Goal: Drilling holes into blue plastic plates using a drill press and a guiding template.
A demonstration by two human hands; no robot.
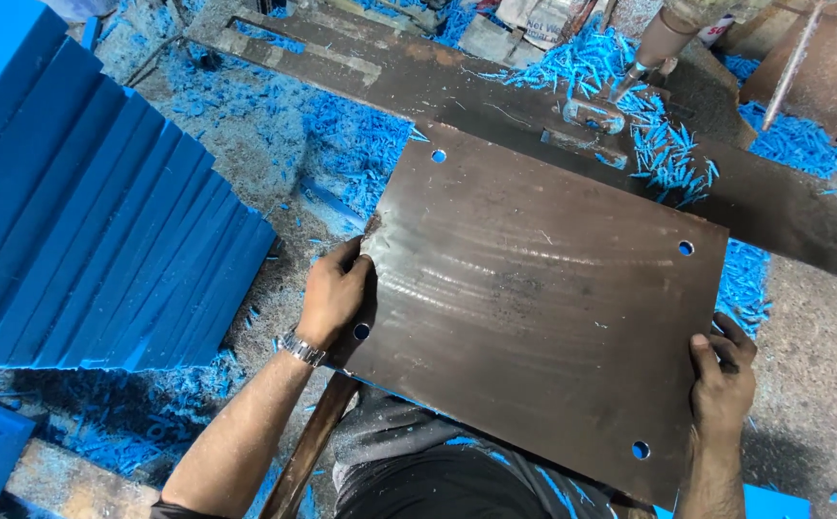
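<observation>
Head view: the brown steel plate (534,308) (4 corner holes) lies tilted, long axis running upper left to lower right. Left hand (334,293) clasps its left edge; right hand (723,377) grips the lower-right edge, beside stacked blue sheets (101,221).

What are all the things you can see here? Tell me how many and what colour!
Square brown metal plate: one, four corner holes, centre, gripped at two edges.
Stacked blue foam slabs: many, bright blue, left.
Blue shavings: countless, blue, scattered around the bench.
Dark metal bench: one, brown-grey, beneath the plate.
Metal cutter tool: one, grey, top, behind the plate.
Silver wristwatch: one, on the left wrist.
Left hand: one, gripping the plate's left edge.
Right hand: one, gripping the plate's right edge.
</observation>
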